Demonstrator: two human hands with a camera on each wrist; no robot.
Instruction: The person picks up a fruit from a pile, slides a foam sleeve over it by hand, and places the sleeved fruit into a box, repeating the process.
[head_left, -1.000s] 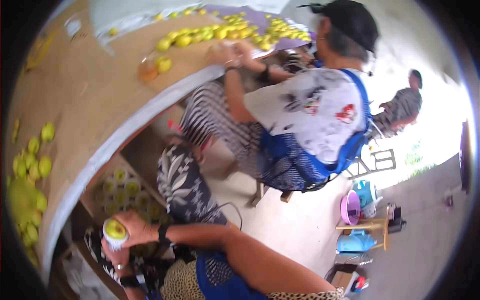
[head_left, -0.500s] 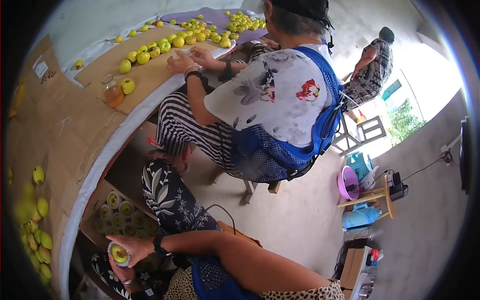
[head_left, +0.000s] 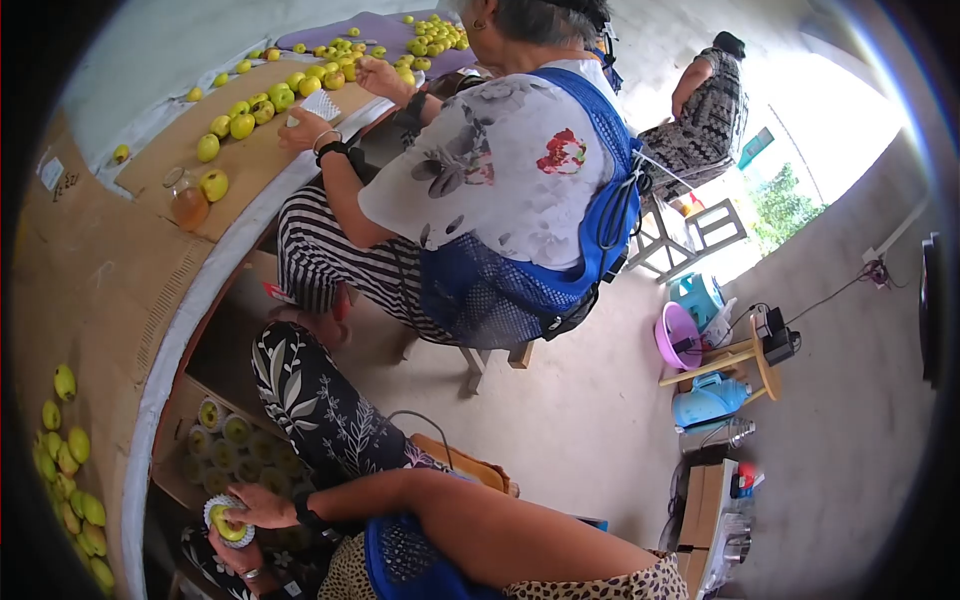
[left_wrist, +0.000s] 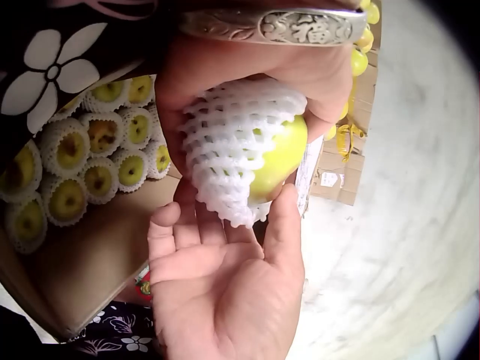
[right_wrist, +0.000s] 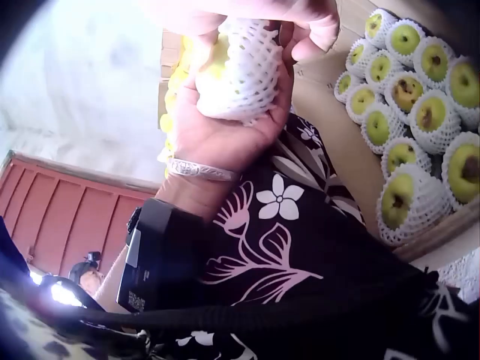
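Note:
A yellow-green apple [left_wrist: 283, 159] sits in a white foam net [left_wrist: 232, 139], with part of its skin bare on one side. My left hand [head_left: 238, 560], a silver bangle at its wrist, grips apple and net together. In the left wrist view its fingers curl over them from above. My right hand [left_wrist: 225, 277] is palm up in that view, fingers and thumb loosely spread at the net's lower edge; the fingertips are partly hidden behind it. Beside my knees a cardboard box [right_wrist: 319, 101] holds rows of netted apples [right_wrist: 405, 94].
Several loose apples [head_left: 75, 460] lie on the cardboard-covered table [head_left: 110, 270] at left. Farther along stands a glass jar [head_left: 187, 205] of amber liquid. A seated person [head_left: 480, 190] works at the table; another person [head_left: 705, 110] is near the doorway. A stool, pink basin [head_left: 678, 335] and blue kettle [head_left: 710, 398] stand at right.
The head view has swung, shifting the scene leftward. The netted apple stays in my left hand; its exposed side has turned, and my right fingers now lie over it at the net's edge.

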